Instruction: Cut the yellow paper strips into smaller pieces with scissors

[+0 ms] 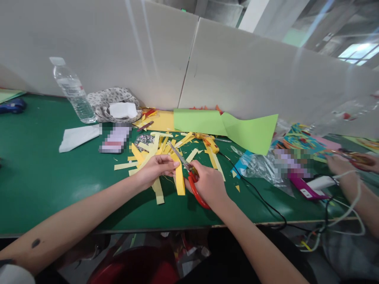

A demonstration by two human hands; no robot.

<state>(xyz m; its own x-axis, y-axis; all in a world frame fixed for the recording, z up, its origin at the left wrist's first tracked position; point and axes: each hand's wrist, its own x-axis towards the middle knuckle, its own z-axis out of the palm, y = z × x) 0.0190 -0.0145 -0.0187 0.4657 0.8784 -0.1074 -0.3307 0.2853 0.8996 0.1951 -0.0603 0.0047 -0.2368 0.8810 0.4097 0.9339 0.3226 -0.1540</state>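
Note:
Between the thumb and fingers of my left hand [157, 169] is a yellow paper strip [180, 179], its lower end hanging over the table. My right hand [209, 185] grips red-handled scissors [197, 192], whose blades point up and left along the strip's top. Whether the blades are parted is hard to make out. Just behind my hands lies a pile of cut yellow strips [155, 146], some pale and some deeper in colour. A yellow glue gun [211, 142] rests right of the pile, its black cord running toward the table's front edge.
Green paper [251, 132] lies along the partition [133, 51]. At left are a water bottle [72, 90], a patterned cloth bag [114, 96], a phone [116, 140] and a white tissue [79, 137]. Plastic wrap [266, 171], cables and another person's hands [340, 167] are at right.

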